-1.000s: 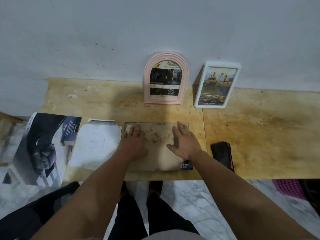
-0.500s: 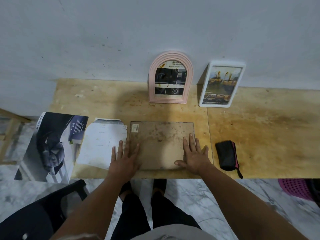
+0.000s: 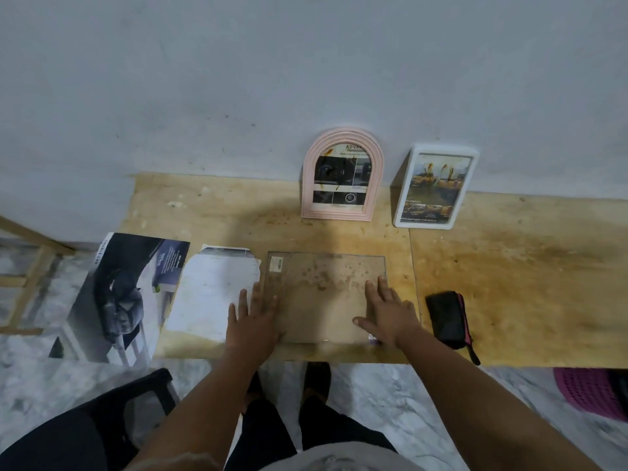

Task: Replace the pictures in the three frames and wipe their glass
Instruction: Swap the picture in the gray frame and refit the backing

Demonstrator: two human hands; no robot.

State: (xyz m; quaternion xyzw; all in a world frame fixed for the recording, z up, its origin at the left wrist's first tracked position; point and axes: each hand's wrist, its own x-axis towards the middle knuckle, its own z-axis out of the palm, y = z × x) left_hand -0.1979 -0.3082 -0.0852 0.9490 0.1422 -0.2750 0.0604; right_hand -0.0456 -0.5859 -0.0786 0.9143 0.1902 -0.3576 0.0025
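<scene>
Our left hand point(image 3: 253, 321) lies flat with straight fingers on the left edge of the glass pane point(image 3: 324, 297), and our right hand point(image 3: 387, 312) lies flat on its right part; neither grip is clenched, both simply press down with nothing held. The pane lies flat on the table point(image 3: 509, 283) near the front edge, between a white sheet of paper point(image 3: 207, 290) and a black pouch point(image 3: 447, 317). We judge it thin, stiff, brittle and slippery, with sharp edges, so it wants lifting by two opposite edges, not by its face, which would smear. Behind it, the pink arched frame point(image 3: 342, 175) and the white rectangular frame point(image 3: 436, 188) stand upright against the wall, each with a picture in it. A dark poster point(image 3: 122, 294) overhangs the table's left end. Compared with a second ago, both hands have slid back from the middle of the pane toward its near corners and sides.
</scene>
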